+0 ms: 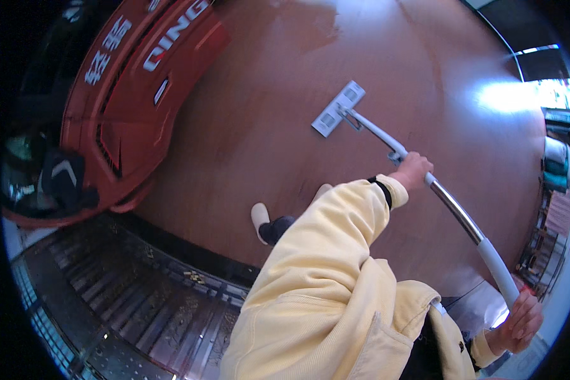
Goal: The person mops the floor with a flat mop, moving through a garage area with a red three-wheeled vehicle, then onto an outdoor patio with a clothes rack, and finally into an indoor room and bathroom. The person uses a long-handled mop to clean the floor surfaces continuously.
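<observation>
A flat mop slants across the view, its pole running from the lower right up to the middle. Its pale rectangular head lies flat on the reddish-brown floor. My left hand, in a pale yellow sleeve with a dark band near the cuff, is closed round the lower part of the pole. At the pole's top end, near the right edge, my right hand is wrapped round the grip. Between the hands the pole shows a shiny metal length. My light-coloured shoes stand on the floor, partly hidden by my left arm.
A red vehicle with a dark window fills the left side. Below it stands a dark slatted metal gate or railing. Along the right edge is a rack with cloths and other items. Bright light reflects off the floor near an opening.
</observation>
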Tool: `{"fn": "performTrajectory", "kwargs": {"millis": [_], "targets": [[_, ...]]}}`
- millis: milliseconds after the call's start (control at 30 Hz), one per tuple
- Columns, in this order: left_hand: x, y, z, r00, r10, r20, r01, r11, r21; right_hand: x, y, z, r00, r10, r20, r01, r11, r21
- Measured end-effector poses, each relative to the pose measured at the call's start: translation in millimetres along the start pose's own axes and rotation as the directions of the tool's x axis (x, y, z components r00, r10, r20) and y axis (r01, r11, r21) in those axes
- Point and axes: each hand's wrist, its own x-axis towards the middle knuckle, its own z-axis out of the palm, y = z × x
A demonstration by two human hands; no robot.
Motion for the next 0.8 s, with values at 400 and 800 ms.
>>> {"fn": "performTrajectory", "kwargs": {"millis": [400, 800], "targets": [[-62.3, 19.9, -91.7, 0.994, 0.092, 0.061, -0.09, 0.995, -0.038, 70.4, -16.9, -75.5, 0.516, -0.419, 0.747, -0.033, 0.862, 0.506], [-173.1, -224.6, -195.2, 0.58, -0.493, -0.648, 0.595, 0.8, -0.076, 309.2, 150.3, 177.5, 0.698, -0.148, 0.701, -0.364, 0.769, 0.526]]}}
